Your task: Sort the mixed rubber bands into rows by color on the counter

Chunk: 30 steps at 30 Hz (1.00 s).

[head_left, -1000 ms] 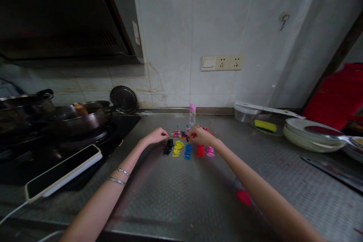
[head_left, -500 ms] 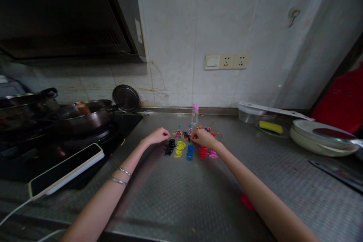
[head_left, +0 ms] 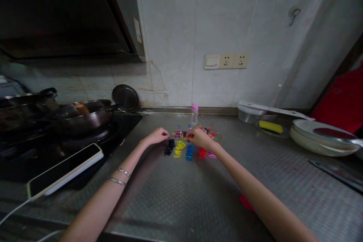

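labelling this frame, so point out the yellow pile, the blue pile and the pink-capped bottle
Yellow pile (head_left: 179, 149): head view, middle of the pile.
Blue pile (head_left: 190, 152): head view, middle of the pile.
Pink-capped bottle (head_left: 194, 116): head view, clear body below the cap.

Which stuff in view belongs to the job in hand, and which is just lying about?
Seemingly the job: mixed coloured pieces by the right hand; black pieces near the left hand; yellow pieces; blue pieces; red pieces; pink pieces.

Likely just lying about: phone; pan; yellow sponge; pink-capped bottle (role unclear).
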### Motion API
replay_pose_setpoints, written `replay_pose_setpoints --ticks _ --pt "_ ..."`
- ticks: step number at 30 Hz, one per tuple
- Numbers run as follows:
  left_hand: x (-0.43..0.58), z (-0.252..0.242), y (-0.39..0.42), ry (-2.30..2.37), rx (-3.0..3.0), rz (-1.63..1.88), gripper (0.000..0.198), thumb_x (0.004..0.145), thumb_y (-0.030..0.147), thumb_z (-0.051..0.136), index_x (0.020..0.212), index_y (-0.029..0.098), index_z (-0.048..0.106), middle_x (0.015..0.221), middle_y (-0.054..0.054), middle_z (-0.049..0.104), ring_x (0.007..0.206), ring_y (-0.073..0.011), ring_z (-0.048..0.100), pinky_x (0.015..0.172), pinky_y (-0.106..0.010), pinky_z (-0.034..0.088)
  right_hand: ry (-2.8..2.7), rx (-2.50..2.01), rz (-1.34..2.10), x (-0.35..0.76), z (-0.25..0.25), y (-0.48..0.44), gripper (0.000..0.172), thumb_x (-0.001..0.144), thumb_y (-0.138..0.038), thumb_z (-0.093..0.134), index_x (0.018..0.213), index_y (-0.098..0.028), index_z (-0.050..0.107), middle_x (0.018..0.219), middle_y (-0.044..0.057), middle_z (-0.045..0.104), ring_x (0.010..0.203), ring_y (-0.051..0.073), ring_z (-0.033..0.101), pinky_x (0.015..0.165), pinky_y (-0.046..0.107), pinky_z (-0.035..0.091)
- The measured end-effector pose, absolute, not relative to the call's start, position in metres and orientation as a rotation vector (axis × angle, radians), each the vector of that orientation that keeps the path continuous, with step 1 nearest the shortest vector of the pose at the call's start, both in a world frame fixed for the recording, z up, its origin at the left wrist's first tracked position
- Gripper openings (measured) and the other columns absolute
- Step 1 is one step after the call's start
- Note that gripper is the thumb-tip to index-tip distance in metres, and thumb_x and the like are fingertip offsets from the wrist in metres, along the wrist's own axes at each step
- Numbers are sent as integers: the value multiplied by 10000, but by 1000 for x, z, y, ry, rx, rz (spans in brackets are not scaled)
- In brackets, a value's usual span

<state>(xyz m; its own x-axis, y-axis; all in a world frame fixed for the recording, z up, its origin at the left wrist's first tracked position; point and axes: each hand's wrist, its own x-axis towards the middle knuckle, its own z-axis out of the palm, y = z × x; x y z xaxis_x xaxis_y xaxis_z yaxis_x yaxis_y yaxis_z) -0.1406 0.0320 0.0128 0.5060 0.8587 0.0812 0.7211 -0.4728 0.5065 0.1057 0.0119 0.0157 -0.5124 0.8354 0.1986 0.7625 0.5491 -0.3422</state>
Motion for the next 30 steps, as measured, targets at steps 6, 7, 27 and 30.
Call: replay_pose_setpoints --ticks 6,7,27,30 --pt "-140 5 38 1360 2337 491 279 721 225 457 854 116 677 851 -65 679 739 -155 583 682 -225 407 -2508 -1156 253 89 9 3 252 715 -141 463 833 -194 680 806 25 675 713 126 584 628 178 369" --pt "-139 3 39 1385 2331 511 279 716 219 459 858 118 677 852 -65 679 745 -157 583 689 -229 409 -2504 -1151 251 89 10 2 250 712 -144 468 835 -194 680 803 24 675 704 124 583 624 178 370" --pt "-117 1 72 1406 2469 405 261 664 218 499 820 158 699 795 -62 677 677 -156 571 647 -227 386 -2312 -1234 311 128 27 22 209 736 -222 506 839 -169 680 804 50 681 705 140 592 606 189 395" --pt "-117 0 74 1384 2463 399 251 659 209 499 799 158 701 769 -55 676 657 -150 566 644 -223 385 -2286 -1273 291 134 29 26 233 732 -220 510 885 -178 682 832 52 679 725 140 587 630 191 398"
